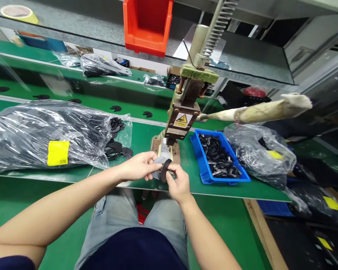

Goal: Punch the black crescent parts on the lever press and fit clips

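My left hand (142,165) is closed on a flat grey piece (157,174) at the table's front edge. Close beside it, my right hand (178,182) pinches a curved black piece (165,170), which stands on edge against the grey one. Both pieces are just in front of the base of a hand press (174,150). The press body (183,118) carries a yellow warning label, and its long wrapped lever (259,112) points right. Fingers partly hide the two pieces.
A big clear bag of black curved pieces (45,127) lies left. Right of the press are a blue tray (198,159) of small black parts and another plastic bag (259,150). Loose black pieces (148,114) lie on the green belt behind. A red bin (148,41) hangs above.
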Motion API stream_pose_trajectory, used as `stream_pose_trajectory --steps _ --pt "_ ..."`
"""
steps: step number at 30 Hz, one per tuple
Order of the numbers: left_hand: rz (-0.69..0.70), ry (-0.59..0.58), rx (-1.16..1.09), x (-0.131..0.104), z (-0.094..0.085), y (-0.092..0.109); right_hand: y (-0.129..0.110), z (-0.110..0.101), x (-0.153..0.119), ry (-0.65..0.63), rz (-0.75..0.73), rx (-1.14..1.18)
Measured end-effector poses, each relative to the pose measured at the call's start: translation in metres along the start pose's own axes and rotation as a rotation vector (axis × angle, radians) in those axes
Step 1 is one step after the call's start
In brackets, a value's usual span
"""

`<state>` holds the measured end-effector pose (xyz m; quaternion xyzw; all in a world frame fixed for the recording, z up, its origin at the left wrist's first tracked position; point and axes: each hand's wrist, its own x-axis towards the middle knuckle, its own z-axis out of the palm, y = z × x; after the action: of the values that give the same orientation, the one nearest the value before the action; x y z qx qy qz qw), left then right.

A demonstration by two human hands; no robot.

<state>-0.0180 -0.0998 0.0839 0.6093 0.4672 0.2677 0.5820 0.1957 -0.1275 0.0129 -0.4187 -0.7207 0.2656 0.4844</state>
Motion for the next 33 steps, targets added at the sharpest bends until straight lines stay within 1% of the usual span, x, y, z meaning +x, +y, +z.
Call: stream_pose_trajectory --steps 2,3,4,6,8,9,13,17,20,22,24,27,28,29,32,33 --pt "0.128 0.186 0.183 -0.004 0.001 0.002 -0.002 -0.005 0.002 -0.029 -0.038 -0.056" --pt "0.201 0.254 0.284 -0.006 0.002 0.003 -0.002 -0.007 0.002 -0.041 -0.054 -0.079" --pt "0.265 0.286 0.381 -0.007 0.003 0.003 -0.003 -0.007 0.002 -0.053 -0.068 -0.098" --pt "0.338 0.254 0.522 -0.007 0.007 0.004 -0.003 -0.006 0.003 -0.065 -0.093 -0.128" --pt "0.347 0.213 0.581 -0.005 0.011 0.002 -0.002 -0.006 0.003 -0.064 -0.116 -0.149" --pt "0.338 0.213 0.587 -0.004 0.013 0.001 -0.002 -0.006 0.003 -0.063 -0.128 -0.157" --pt "0.296 0.223 0.507 -0.003 0.021 -0.003 -0.002 -0.009 0.001 -0.068 -0.181 -0.152" --pt "0.186 0.203 0.3 -0.004 0.027 -0.004 -0.006 -0.012 -0.004 -0.02 -0.212 -0.106" --pt "0.117 0.142 0.143 -0.003 0.03 -0.007 -0.008 -0.012 -0.008 0.027 -0.209 -0.083" --pt "0.096 0.114 0.101 -0.003 0.031 -0.007 -0.009 -0.012 -0.009 0.044 -0.196 -0.084" --pt "0.12 0.164 0.177 -0.004 0.032 -0.004 -0.01 -0.011 -0.009 0.044 -0.181 -0.097" --pt "0.222 0.301 0.393 -0.004 0.033 0.001 -0.013 -0.01 -0.009 0.018 -0.177 -0.112" --pt "0.231 0.3 0.411 -0.003 0.033 0.001 -0.014 -0.009 -0.009 0.012 -0.179 -0.109" --pt "0.214 0.26 0.376 -0.001 0.032 0.001 -0.015 -0.008 -0.011 0.017 -0.179 -0.099" --pt "0.098 0.062 0.104 0.004 0.029 -0.003 -0.013 -0.007 -0.016 0.082 -0.154 -0.052" --pt "0.082 0.035 0.035 0.005 0.028 -0.006 -0.012 -0.006 -0.018 0.107 -0.141 -0.034"
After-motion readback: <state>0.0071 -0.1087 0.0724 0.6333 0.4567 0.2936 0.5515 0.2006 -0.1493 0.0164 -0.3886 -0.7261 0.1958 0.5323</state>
